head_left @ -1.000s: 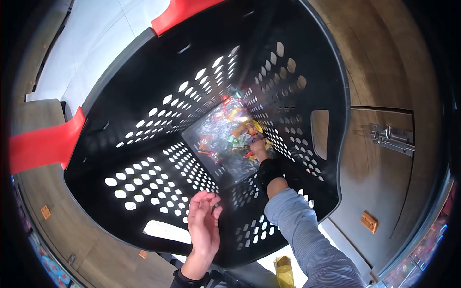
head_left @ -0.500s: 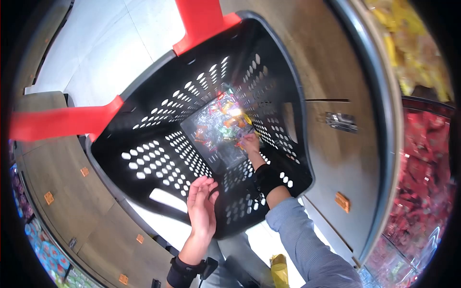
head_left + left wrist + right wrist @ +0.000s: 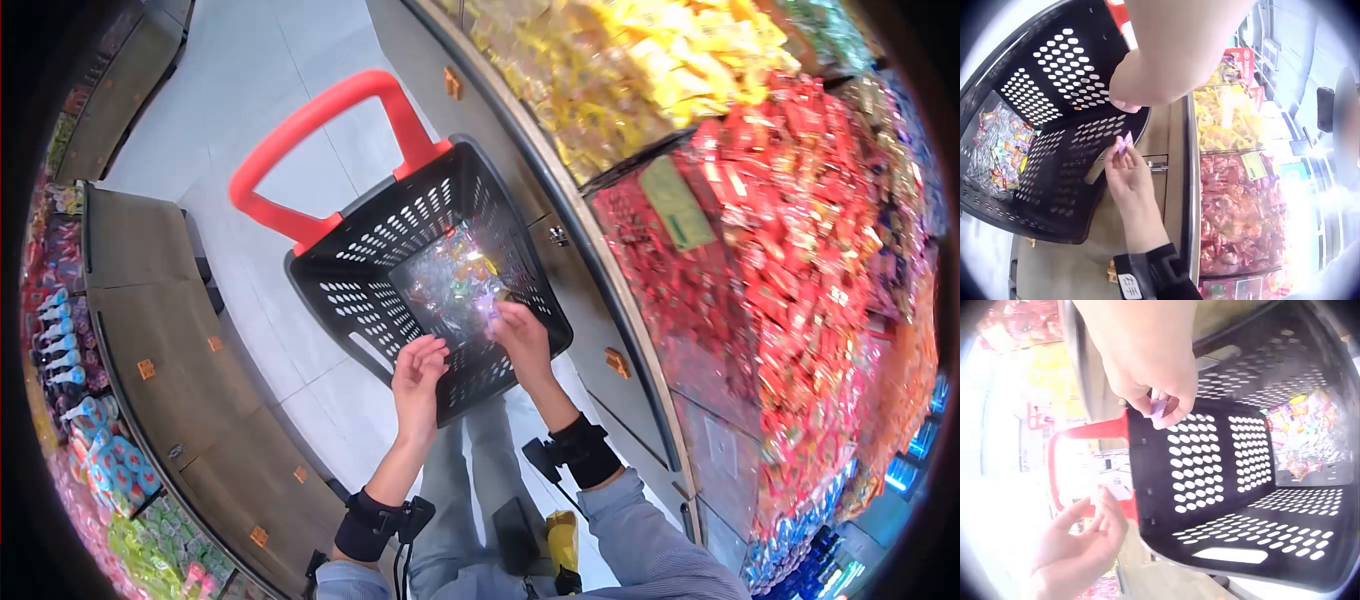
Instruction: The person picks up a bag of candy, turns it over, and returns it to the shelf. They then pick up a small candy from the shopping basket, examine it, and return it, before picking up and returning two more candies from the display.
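My right hand (image 3: 527, 345) pinches a small purple-wrapped candy (image 3: 1159, 411) between thumb and fingers, above the near right part of a black shopping basket (image 3: 495, 205). In the left wrist view, the purple wrapper also sticks up from the right fingertips. Beside it, my left hand (image 3: 415, 385) hovers over the basket's near side with fingers loosely bent and holding nothing. Deep in the basket lie several colourful wrapped candies (image 3: 1304, 425) among clear, shiny wrapping.
A red handle (image 3: 310, 115) rises from the basket's far side. On the right, bins of yellow candies (image 3: 640, 70) and red candies (image 3: 800, 230) stand above wooden cabinets. More cabinets (image 3: 150, 320) line the left across a pale floor (image 3: 240, 110). A yellow object (image 3: 562, 540) is by the legs.
My right hand has come up from the basket's bottom with the purple candy. The head view has drawn back, so the basket looks smaller and the bins show. The left hand stays loosely bent.
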The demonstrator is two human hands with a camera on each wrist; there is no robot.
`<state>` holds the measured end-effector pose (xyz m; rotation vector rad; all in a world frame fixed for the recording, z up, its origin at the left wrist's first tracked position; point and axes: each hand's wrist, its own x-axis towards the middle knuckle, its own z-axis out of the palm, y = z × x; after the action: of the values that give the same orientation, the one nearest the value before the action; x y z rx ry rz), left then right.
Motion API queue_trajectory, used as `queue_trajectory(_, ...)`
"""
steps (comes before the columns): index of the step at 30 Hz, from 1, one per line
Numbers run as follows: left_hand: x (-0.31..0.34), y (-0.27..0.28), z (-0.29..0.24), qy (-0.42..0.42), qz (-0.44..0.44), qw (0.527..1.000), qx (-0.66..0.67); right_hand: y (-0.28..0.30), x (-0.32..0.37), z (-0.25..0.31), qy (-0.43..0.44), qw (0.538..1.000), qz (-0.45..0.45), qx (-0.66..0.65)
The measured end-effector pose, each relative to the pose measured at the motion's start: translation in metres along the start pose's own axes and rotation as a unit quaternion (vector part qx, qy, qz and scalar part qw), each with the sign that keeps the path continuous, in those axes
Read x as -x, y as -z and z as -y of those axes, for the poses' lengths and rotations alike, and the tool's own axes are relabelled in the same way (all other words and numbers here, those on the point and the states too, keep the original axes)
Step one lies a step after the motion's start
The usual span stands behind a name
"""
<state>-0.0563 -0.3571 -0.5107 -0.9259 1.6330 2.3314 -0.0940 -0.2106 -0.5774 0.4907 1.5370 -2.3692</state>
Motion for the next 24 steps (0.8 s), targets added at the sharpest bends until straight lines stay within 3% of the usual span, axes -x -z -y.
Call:
queue_trajectory(5,0.056,-0.027,-0.058,-0.047,0.109,0.992,-0.032,-0.039,0.079,0.097,0.007,0.998,0.041,0.049)
queue_trajectory(9,0.102,-0.033,-0.103,-0.065,0.196,0.976,-0.063,-0.056,0.137,0.147,0.122,0.979,0.131,0.095)
queue_trajectory(12,0.143,-0.034,-0.138,-0.079,0.24,0.966,-0.056,-0.073,0.184,0.194,0.122,0.972,0.123,0.161)
queue_trajectory(14,0.168,-0.033,-0.158,-0.085,0.279,0.956,-0.038,-0.086,0.217,0.22,0.106,0.984,0.11,0.088)
queue_trajectory(21,0.233,-0.033,-0.197,-0.086,0.347,0.925,-0.128,-0.093,0.305,0.256,0.121,0.991,0.024,0.046)
queue_trajectory(24,0.255,-0.042,-0.206,-0.043,0.396,0.91,-0.116,-0.085,0.333,0.262,0.118,0.992,0.021,0.033)
